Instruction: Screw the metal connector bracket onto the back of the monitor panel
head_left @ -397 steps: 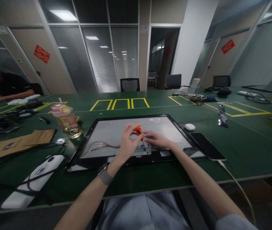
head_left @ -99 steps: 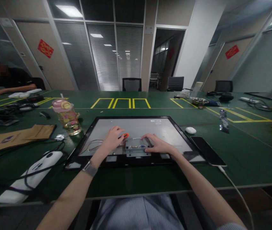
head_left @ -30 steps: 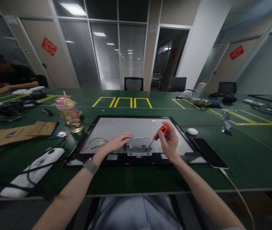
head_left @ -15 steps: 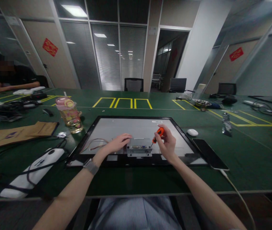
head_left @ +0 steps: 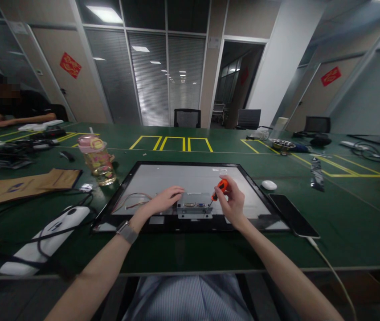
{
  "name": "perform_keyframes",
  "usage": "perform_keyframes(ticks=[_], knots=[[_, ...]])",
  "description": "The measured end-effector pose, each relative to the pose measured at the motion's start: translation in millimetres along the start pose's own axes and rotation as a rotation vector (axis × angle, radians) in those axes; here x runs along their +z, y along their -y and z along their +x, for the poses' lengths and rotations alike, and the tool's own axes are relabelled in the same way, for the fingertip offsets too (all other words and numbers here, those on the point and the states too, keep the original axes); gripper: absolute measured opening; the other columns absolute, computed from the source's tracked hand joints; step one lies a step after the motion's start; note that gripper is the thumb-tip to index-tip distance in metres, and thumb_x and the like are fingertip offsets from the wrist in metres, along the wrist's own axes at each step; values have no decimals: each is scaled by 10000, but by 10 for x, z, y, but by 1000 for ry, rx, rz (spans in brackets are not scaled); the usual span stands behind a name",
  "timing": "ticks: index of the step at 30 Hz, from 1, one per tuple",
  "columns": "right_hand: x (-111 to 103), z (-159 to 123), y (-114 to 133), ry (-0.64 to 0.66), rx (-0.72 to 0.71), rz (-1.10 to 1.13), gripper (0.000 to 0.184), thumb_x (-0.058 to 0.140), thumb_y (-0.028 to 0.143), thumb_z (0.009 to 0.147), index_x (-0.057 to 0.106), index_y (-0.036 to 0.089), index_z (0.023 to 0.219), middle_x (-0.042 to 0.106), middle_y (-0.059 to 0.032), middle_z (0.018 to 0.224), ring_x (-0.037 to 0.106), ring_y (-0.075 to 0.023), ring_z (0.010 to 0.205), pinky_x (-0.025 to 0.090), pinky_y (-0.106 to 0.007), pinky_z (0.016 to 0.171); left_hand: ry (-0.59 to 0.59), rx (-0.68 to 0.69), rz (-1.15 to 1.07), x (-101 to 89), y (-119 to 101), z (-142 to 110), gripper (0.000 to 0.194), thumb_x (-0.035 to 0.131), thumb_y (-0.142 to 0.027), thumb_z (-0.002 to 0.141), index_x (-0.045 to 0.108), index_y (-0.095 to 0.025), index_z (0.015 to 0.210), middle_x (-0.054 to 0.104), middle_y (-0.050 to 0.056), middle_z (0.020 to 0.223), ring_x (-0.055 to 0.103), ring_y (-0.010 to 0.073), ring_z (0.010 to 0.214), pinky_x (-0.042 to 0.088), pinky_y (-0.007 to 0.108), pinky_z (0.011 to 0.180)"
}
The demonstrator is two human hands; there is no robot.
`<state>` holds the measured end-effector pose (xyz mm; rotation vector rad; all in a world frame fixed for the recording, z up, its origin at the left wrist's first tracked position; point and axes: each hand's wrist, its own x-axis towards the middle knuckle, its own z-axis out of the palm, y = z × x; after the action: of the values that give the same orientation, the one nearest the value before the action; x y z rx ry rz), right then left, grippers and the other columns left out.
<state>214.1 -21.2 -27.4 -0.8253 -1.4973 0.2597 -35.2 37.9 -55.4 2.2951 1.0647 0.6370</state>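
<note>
Head view, right hand (head_left: 232, 203) gripping an orange and black screwdriver (head_left: 222, 187), its tip by the right end of a metal port box (head_left: 193, 199), left hand (head_left: 165, 200) loose at the box's left end, box on a flat screen panel (head_left: 156, 178), green surface (head_left: 190, 254) below.

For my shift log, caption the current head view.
Right hand holds an orange screwdriver angled to a metal port box, left hand at its left edge.

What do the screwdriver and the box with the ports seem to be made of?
Screwdriver: orange-and-black handle, probably plastic or rubber; thin dark shaft, likely metal. Box: satin grey, probably sheet metal, judging by its flat faces and folded-looking flange; coating unclear.
</note>
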Motion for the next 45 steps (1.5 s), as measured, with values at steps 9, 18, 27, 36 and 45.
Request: perform_keyframes(ticks=[9, 18, 27, 36, 45], knots=[[-4, -13, -3, 48, -3, -21, 293, 589, 277, 857, 544, 262, 1147, 612, -8, 839, 632, -117, 616, 572, -248, 553, -11, 3, -1, 8, -7, -2, 335, 410, -333, 931, 629, -184, 1137, 594, 90, 1264, 541, 209, 1175, 378, 383, 1064], [22, 58, 21, 110, 163, 211, 307, 617, 275, 849, 530, 273, 1144, 640, -4, 926, 699, -139, 665, 594, -289, 626, -16, -8, 4, 12, -25, 8, 321, 417, -312, 925, 639, -182, 1116, 604, 89, 1243, 551, 201, 1157, 389, 369, 1057], [-68, 67, 52, 177, 52, 226, 308, 461, 297, 935, 530, 265, 1233, 616, -81, 1150, 692, -210, 911, 583, -416, 825, -34, -7, 0, 25, -6, -2, 318, 428, -310, 923, 642, -184, 1122, 603, 94, 1242, 556, 211, 1149, 392, 380, 1053], [-73, 155, 22, 90, 127, 179, 270, 629, 278, 834, 633, 290, 1103, 570, -32, 1028, 647, -148, 782, 608, -301, 669, -25, 4, -1, 34, 36, -6, 333, 415, -337, 938, 627, -194, 1152, 596, 81, 1254, 539, 205, 1161, 378, 384, 1065], [-134, 174, -1, 241, 86, 259, 325, 493, 295, 918, 541, 294, 1239, 582, -85, 1201, 693, -196, 877, 600, -383, 759, -7, 3, 42, 24, -14, 1, 332, 395, -285, 937, 617, -162, 1150, 590, 95, 1249, 538, 200, 1156, 384, 364, 1055]])
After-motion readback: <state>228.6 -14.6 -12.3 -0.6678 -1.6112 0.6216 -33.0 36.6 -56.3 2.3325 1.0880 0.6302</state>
